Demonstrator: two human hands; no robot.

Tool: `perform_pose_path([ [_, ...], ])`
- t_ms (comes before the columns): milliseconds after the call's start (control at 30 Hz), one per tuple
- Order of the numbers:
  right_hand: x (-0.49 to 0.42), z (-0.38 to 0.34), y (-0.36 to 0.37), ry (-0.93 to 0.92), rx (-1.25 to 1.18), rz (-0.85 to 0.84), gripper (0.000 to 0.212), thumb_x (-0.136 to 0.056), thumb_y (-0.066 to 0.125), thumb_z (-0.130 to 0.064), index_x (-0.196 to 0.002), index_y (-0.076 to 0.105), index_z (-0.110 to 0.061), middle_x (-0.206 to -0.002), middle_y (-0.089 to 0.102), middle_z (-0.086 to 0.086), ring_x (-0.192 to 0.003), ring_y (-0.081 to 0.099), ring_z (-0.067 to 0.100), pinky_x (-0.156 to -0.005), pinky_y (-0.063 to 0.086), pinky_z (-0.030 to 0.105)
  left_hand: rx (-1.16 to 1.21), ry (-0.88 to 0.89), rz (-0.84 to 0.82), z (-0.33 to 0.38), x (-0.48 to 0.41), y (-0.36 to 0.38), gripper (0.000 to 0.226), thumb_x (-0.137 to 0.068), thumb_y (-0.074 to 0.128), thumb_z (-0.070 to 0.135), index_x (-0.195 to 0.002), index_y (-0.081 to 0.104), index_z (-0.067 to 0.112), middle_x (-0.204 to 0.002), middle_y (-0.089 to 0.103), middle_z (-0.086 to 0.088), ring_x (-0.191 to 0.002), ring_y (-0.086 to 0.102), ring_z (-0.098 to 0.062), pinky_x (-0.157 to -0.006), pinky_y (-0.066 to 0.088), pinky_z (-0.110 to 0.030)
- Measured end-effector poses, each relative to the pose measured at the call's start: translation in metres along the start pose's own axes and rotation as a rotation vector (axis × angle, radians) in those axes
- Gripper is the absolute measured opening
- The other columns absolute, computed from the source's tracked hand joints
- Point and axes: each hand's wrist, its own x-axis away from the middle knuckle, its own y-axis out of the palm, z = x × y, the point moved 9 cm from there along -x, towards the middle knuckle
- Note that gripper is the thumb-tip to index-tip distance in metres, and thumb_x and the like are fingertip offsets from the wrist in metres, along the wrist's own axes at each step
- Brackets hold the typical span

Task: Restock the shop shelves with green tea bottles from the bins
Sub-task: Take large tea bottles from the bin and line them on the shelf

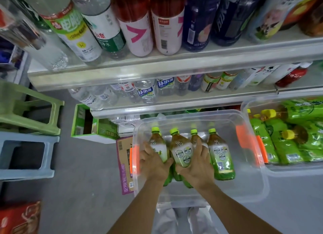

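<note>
Left grip (153, 162) and right grip (197, 165) clasp green-capped plastic tea bottles (181, 151) in a clear plastic bin (236, 190); the neighbouring clear bin (244, 106) looks full, so restocking seems far from finished.

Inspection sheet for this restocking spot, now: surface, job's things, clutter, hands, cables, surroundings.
Surface: grey floor, bare between the stools and the bins.
Job's things: clear bin holds at least four upright green tea bottles; second bin at right holds yellow-capped bottles lying piled.
Clutter: cardboard box beside the clear bin; open green carton; red pack.
Hands: left hand grips the leftmost bottle; right hand grips the middle bottle.
Cables: nothing seen.
Surroundings: shelves stocked with drinks; green stool and blue stool at left.
</note>
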Motion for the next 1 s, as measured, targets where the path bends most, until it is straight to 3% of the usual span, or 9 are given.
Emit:
perform_pose_path([
  [100, -0.003, -0.02, 0.007, -0.093, 0.26, -0.017, 0.134, -0.068, 0.073, -0.062, -0.154, -0.018, -0.015, -0.138, 0.03, 0.009, -0.128, 0.039, 0.029, -0.09, 0.051, 0.043, -0.033, -0.018, 0.003, 0.001, -0.003, 0.0, 0.119, -0.083, 0.073, 0.052, -0.155, -0.011, 0.008, -0.146, 0.03, -0.019, -0.129, 0.046, -0.037, -0.103, 0.046, -0.043],
  [167, -0.01, -0.024, 0.009, -0.048, 0.248, -0.063, 0.13, -0.07, 0.078, -0.049, -0.154, -0.013, -0.011, -0.139, 0.032, 0.013, -0.129, 0.039, 0.033, -0.092, 0.05, 0.043, -0.05, -0.017, -0.007, 0.0, -0.003, 0.0, 0.118, -0.084, 0.072, 0.052, -0.155, -0.012, 0.008, -0.149, 0.027, -0.019, -0.132, 0.044, -0.036, -0.101, 0.045, -0.04],
  [267, -0.019, -0.013, 0.0, 0.046, 0.031, -0.126, 0.112, -0.069, 0.083, -0.035, -0.148, 0.007, -0.009, -0.139, 0.036, 0.015, -0.129, 0.04, 0.035, -0.096, 0.049, 0.044, 0.062, -0.038, -0.06, -0.004, -0.006, 0.002, 0.117, -0.082, 0.076, 0.044, -0.156, -0.009, 0.014, -0.153, 0.025, -0.018, -0.138, 0.039, -0.038, -0.108, 0.043, -0.044],
  [400, -0.01, 0.025, -0.023, 0.175, -0.408, -0.208, 0.103, -0.071, 0.085, -0.013, -0.149, 0.017, -0.01, -0.131, 0.052, 0.013, -0.119, 0.057, 0.03, -0.099, 0.053, 0.041, 0.545, -0.111, -0.153, -0.011, -0.005, 0.0, 0.116, -0.08, 0.082, 0.03, -0.159, -0.003, 0.021, -0.157, 0.032, -0.013, -0.142, 0.037, -0.033, -0.115, 0.034, -0.04],
  [567, 0.024, 0.035, -0.072, 0.184, -0.715, -0.182, 0.082, -0.07, 0.086, -0.003, -0.136, 0.042, -0.022, -0.104, 0.069, 0.003, -0.088, 0.069, 0.017, -0.07, 0.056, 0.026, 0.838, -0.036, -0.239, -0.005, 0.022, -0.034, 0.081, -0.072, 0.088, 0.023, -0.133, 0.035, 0.035, -0.108, 0.065, 0.005, -0.091, 0.063, -0.006, -0.069, 0.047, -0.018],
  [667, 0.042, 0.014, -0.111, 0.097, -0.847, -0.213, 0.067, -0.069, 0.084, 0.001, -0.119, 0.052, -0.03, -0.092, 0.069, -0.002, -0.072, 0.071, 0.002, -0.058, 0.055, 0.018, 0.965, 0.058, -0.271, 0.009, 0.041, -0.07, 0.077, -0.071, 0.087, 0.013, -0.127, 0.041, 0.038, -0.107, 0.07, 0.002, -0.086, 0.072, -0.014, -0.067, 0.057, -0.027],
  [767, 0.059, -0.015, -0.144, 0.001, -0.994, -0.29, 0.077, -0.053, 0.083, -0.012, -0.125, 0.056, -0.012, -0.096, 0.074, 0.011, -0.082, 0.073, 0.019, -0.067, 0.059, 0.032, 1.15, 0.152, -0.356, 0.03, 0.062, -0.106, 0.068, -0.068, 0.08, -0.001, -0.127, 0.053, 0.021, -0.099, 0.077, -0.008, -0.079, 0.076, -0.024, -0.061, 0.059, -0.035],
  [867, 0.073, -0.04, -0.176, 0.009, -1.108, -0.261, 0.091, -0.045, 0.094, -0.031, -0.124, 0.055, -0.009, -0.097, 0.076, 0.012, -0.083, 0.075, 0.028, -0.062, 0.059, 0.036, 1.248, 0.252, -0.404, 0.054, 0.087, -0.147, 0.058, -0.059, 0.075, 0.012, -0.114, 0.056, 0.015, -0.084, 0.077, -0.008, -0.07, 0.074, -0.026, -0.059, 0.059, -0.038],
  [1000, 0.092, -0.087, -0.223, -0.113, -1.12, -0.203, 0.085, -0.047, 0.095, -0.04, -0.117, 0.061, -0.007, -0.101, 0.075, 0.018, -0.087, 0.074, 0.034, -0.065, 0.061, 0.042, 1.281, 0.377, -0.355, 0.077, 0.122, -0.211, 0.08, -0.051, 0.095, 0.031, -0.123, 0.061, 0.019, -0.103, 0.077, -0.013, -0.087, 0.076, -0.031, -0.065, 0.06, -0.04],
])
